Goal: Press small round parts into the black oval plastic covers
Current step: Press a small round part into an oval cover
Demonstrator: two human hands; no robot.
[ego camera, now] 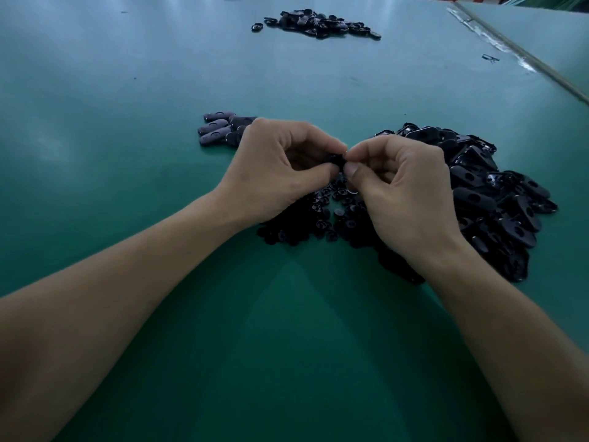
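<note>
My left hand (280, 164) and my right hand (401, 189) meet fingertip to fingertip above the green table. Between them they pinch one black piece (334, 159), mostly hidden by the fingers; I cannot tell whether it is a cover, a round part, or both. Beneath the hands lies a heap of small round black parts (322, 215). A large pile of black oval covers (490, 189) lies to the right of my right hand. A few covers in a small group (220, 129) lie just left of and beyond my left hand.
Another pile of black parts (318, 23) lies far back on the green table (127, 90). A seam with a rail (522, 55) runs diagonally at the far right, with a small black scrap (490, 58) beside it.
</note>
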